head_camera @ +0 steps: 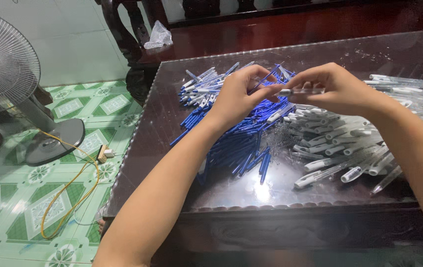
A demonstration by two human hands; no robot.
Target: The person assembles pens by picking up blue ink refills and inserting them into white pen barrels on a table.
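Observation:
Both of my hands meet above the middle of a dark glass-topped table (172,148). My right hand (337,89) pinches a clear pen barrel (303,91) held level. My left hand (238,96) holds a thin blue refill (262,82) at the barrel's left end. Under my left hand lies a heap of blue pen parts (236,143). Under my right hand lies a heap of clear and white pen barrels (335,143).
More clear barrels (404,81) lie at the table's far right. A standing fan (3,69) is on the green patterned floor at left, with a yellow cable (68,190) and a plug (103,153). A dark wooden bench (270,29) with a crumpled plastic bag (158,35) stands behind the table.

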